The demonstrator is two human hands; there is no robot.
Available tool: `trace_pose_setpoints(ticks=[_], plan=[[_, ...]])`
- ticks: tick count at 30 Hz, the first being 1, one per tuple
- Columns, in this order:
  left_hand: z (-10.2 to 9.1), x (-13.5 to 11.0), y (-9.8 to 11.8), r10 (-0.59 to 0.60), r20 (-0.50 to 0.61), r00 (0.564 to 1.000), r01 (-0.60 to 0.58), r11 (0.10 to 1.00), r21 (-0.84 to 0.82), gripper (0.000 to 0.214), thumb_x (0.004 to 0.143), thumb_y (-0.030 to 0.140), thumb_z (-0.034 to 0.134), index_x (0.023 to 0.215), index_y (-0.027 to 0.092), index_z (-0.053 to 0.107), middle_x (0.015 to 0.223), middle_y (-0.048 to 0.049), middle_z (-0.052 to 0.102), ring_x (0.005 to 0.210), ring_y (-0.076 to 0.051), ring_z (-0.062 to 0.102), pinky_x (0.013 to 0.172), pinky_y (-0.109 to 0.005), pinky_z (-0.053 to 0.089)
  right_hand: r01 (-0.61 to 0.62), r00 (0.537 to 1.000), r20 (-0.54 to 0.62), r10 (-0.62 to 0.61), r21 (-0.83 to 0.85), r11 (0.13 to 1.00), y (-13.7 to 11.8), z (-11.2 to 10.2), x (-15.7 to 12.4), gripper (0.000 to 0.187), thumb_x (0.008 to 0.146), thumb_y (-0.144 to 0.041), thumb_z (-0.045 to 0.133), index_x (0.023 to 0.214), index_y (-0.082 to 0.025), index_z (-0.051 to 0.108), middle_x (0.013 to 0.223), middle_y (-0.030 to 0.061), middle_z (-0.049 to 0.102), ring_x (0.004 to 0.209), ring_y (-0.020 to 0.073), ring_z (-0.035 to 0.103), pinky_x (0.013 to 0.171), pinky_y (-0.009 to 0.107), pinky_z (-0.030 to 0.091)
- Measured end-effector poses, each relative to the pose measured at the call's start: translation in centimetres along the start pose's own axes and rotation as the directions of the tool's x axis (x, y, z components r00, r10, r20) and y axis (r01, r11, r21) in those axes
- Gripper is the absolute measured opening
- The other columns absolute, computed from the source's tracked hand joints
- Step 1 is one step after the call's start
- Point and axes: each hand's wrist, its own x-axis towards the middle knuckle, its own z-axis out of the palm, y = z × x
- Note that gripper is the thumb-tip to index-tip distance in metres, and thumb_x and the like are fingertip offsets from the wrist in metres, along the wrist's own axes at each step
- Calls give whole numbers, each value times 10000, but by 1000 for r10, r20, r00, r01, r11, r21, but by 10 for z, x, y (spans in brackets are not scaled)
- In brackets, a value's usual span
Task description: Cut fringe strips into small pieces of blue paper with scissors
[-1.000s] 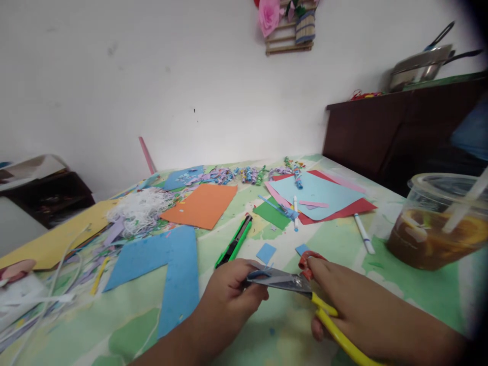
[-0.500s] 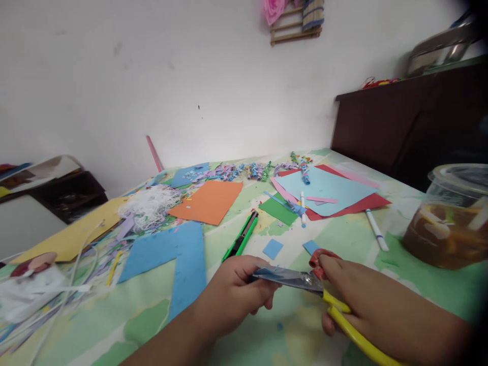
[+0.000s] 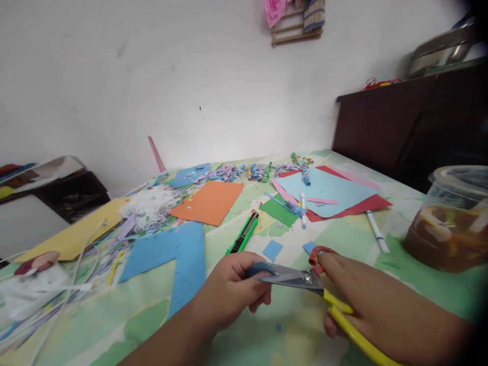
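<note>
The left hand [image 3: 234, 284] has a pinching grip, thumb against curled fingers, on a small, dark blue, thin sheet-like piece [image 3: 260, 268]. The right hand's [image 3: 366, 300] grip is closed round metal-bladed scissors [image 3: 292, 277] with smooth yellow plastic on one handle and a rough red covering on the other; the blades reach the piece, right by the left fingertips.

Just beyond lie a flat blue square [image 3: 273, 250] and a green plastic cutter [image 3: 244, 234] with a black strip. Farther out on the desk [image 3: 152, 310], under its green-and-white patterned cover, are an L-shaped blue sheet [image 3: 189, 264], a four-sided orange sheet [image 3: 211, 201] and a loose, stringy white tangle [image 3: 154, 206]. Across from these, a flat pale blue sheet [image 3: 331, 188] overlaps a red one [image 3: 371, 203], near a slim white marker [image 3: 377, 234].

On the right, a clear plastic cup [image 3: 442, 195] contains brown liquid with yellowish pieces.
</note>
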Motion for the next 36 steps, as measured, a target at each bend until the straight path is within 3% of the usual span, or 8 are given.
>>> trace_pose_setpoints(ticks=[4,9,17,26,33,36], plan=[[2,-1,-1,65,-61,996,-60,996,69,170,728,210,523,573,141,535,490,37,537,387,-42,451,415,-161,337,-13,1000,-24,14,21,1000,1,0,1,448,591,-196,582,1011,-234,428,1035,35,489,863,215,489,734,318,395],[5,-4,1,68,-99,993,-42,969,245,145,712,109,483,608,152,575,533,33,572,486,-71,548,551,-185,416,-14,1000,6,14,24,1000,-1,1,4,358,624,-232,569,961,-219,449,951,35,507,806,211,496,700,326,399],[7,-7,3,176,-56,983,-137,896,423,158,663,75,463,558,150,554,551,30,523,447,-66,513,453,-160,386,-17,998,58,16,30,999,-4,3,1,351,612,-203,552,954,-197,473,950,61,535,824,232,513,692,337,408],[9,-7,7,106,-37,994,-89,942,325,167,679,135,463,517,150,499,488,43,457,378,-43,425,385,-149,339,4,999,53,-3,-24,1000,-3,5,2,223,663,-208,509,879,-199,454,869,47,550,742,212,534,635,316,410],[7,-5,7,-80,27,996,75,986,151,119,663,193,532,556,150,503,451,44,487,334,-33,375,330,-147,290,6,997,83,-2,-47,999,-1,6,3,165,696,-226,485,848,-207,425,858,50,571,729,210,546,606,304,416],[5,-4,5,-98,40,994,94,992,79,75,653,187,548,592,149,527,435,50,492,319,-31,361,318,-148,270,16,998,60,-13,-46,999,-1,5,3,186,683,-230,503,853,-208,433,887,55,570,751,214,545,592,296,419]])
